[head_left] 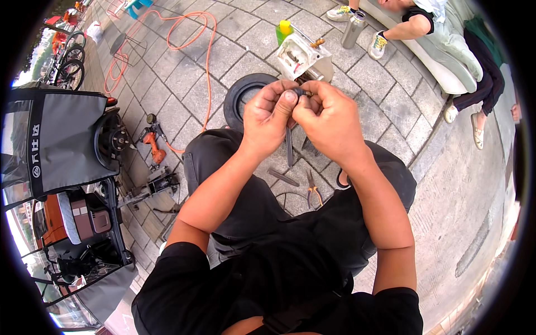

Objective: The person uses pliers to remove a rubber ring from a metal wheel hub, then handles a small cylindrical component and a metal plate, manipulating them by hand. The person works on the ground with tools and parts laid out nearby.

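In front of me, both hands meet at a small dark rounded part (300, 91), mostly covered by fingers; I cannot make out its kind. My left hand (263, 118) is closed, thumb and fingertips pinching its left side. From the right, my right hand (335, 120) is also closed on it. Behind and left of the hands lies a black tyre (231, 106) on the paving. A flat metal bar (289, 149) shows just below the hands, and a second short bar (283, 177) lies nearer me. Pliers with orange-and-black handles (313, 190) rest between my knees.
Beyond the hands stand a cut-open white container (324, 57) with small items, a green bottle (283, 34) and a steel flask (353, 30). An orange hose (209, 67) loops at left, near an orange power tool (153, 147) and a covered vehicle (67, 145). People sit at upper right.
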### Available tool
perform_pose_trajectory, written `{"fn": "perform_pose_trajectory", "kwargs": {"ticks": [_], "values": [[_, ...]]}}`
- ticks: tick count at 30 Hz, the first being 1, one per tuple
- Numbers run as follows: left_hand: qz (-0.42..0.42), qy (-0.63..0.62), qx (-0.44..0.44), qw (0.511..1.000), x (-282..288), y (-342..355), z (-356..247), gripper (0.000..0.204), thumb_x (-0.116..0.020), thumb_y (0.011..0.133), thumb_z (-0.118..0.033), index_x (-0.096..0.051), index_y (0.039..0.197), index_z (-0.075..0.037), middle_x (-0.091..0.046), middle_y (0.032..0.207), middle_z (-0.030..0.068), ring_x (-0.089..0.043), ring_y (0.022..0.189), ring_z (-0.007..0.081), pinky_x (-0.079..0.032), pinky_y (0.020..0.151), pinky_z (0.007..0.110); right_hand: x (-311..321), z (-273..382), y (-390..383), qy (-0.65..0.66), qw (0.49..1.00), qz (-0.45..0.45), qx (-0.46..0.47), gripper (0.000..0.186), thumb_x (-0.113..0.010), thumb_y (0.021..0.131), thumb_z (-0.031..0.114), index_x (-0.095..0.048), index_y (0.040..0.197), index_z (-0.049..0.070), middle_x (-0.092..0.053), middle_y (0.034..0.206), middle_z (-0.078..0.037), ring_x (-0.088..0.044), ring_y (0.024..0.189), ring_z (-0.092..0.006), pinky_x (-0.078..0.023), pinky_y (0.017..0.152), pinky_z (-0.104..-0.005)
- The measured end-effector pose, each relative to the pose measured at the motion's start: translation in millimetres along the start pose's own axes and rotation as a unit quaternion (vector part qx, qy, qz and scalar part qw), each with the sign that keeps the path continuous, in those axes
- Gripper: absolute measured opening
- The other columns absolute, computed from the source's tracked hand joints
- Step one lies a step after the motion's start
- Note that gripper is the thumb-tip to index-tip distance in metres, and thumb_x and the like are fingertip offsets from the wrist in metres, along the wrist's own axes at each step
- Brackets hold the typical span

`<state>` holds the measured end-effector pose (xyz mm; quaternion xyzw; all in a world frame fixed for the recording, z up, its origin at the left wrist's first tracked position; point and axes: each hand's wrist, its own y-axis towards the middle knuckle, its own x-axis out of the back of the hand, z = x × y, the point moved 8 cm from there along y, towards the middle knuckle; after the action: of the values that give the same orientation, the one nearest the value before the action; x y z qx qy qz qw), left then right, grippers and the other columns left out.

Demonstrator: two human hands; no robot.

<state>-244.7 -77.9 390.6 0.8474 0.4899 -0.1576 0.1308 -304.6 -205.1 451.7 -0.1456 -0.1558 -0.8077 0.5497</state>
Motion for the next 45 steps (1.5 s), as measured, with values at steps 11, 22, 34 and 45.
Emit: {"fn": "perform_pose_trajectory", "kwargs": {"ticks": [11,22,34,45], "values": [[-0.007,0.01,0.023,1.0,6.9,0.8,8.8,0.033,-0.064,0.108,-0.028,-0.064,0.121,0.002,-0.069,0.091,0.0025,-0.059,0.076,0.0064,-0.047,0.065,0.022,-1.5,1.1,-4.0,-0.02,0.995,0.004,0.1,0.029,-0.066,0.095,0.014,-0.07,0.116,-0.005,-0.072,0.1,-0.022,-0.073,0.087,-0.0345,-0.057,0.08,-0.0421],[0.016,-0.014,0.03,0.999,2.0,1.2,6.2,0.029,-0.064,0.108,-0.025,-0.064,0.122,0.0,-0.067,0.096,0.0025,-0.058,0.076,0.0075,-0.049,0.065,0.024,3.2,-3.1,-1.3,0.019,0.998,0.021,0.056,0.029,-0.066,0.096,0.016,-0.073,0.114,-0.006,-0.071,0.094,-0.019,-0.071,0.081,-0.028,-0.055,0.075,-0.0376],[0.029,0.067,0.01,0.997,5.7,1.7,-3.3,0.03,-0.065,0.107,-0.018,-0.066,0.128,0.004,-0.071,0.099,0.0059,-0.063,0.078,0.0089,-0.053,0.065,0.025,2.4,-6.5,0.1,-0.002,0.999,0.008,0.044,0.03,-0.071,0.09,0.014,-0.074,0.112,-0.006,-0.07,0.087,-0.015,-0.068,0.075,-0.023,-0.055,0.071,-0.0358],[0.081,0.097,-0.044,0.991,6.7,4.8,-16.3,0.025,-0.072,0.102,-0.011,-0.07,0.122,0.004,-0.07,0.1,0.0049,-0.063,0.076,0.0084,-0.053,0.066,0.023,2.9,1.2,-4.1,0.063,0.995,0.038,0.071,0.021,-0.07,0.09,0.012,-0.077,0.101,-0.003,-0.069,0.085,-0.013,-0.067,0.074,-0.0177,-0.053,0.068,-0.0316]]}}
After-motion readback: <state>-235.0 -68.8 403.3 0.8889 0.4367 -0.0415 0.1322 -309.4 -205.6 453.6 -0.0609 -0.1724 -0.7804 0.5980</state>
